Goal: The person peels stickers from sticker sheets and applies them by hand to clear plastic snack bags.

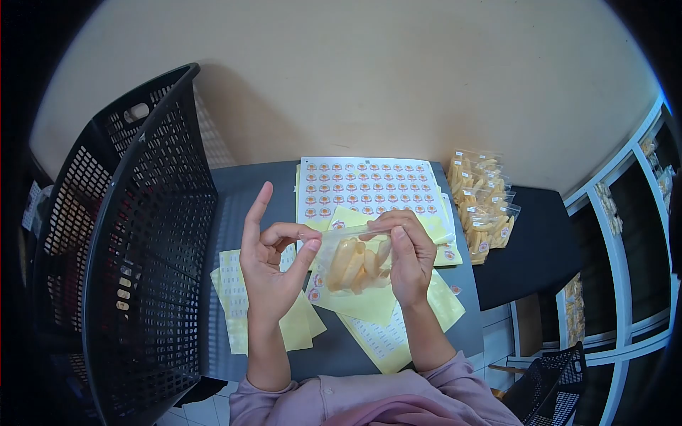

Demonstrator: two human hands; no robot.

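Note:
Between my two hands hangs a clear plastic bag (353, 264) with several pale yellow, stick-like snack pieces inside. My left hand (273, 266) pinches the bag's upper left corner between thumb and forefinger, with another finger raised. My right hand (406, 259) grips the top right of the bag, thumb in front and fingers behind. Under the bag lie yellow backing sheets (373, 307), some bearing round stickers. Behind it is a white sheet of round printed stickers (369, 186). A sheet of small labels (233, 280) lies beside my left wrist.
A large black plastic basket (142, 234) stands at the left of the grey table (245, 186). Filled snack bags (484, 206) are piled at the right, near a black-covered surface (536, 245). Further right are a metal-framed shelf (619, 356) and a smaller black basket (550, 383).

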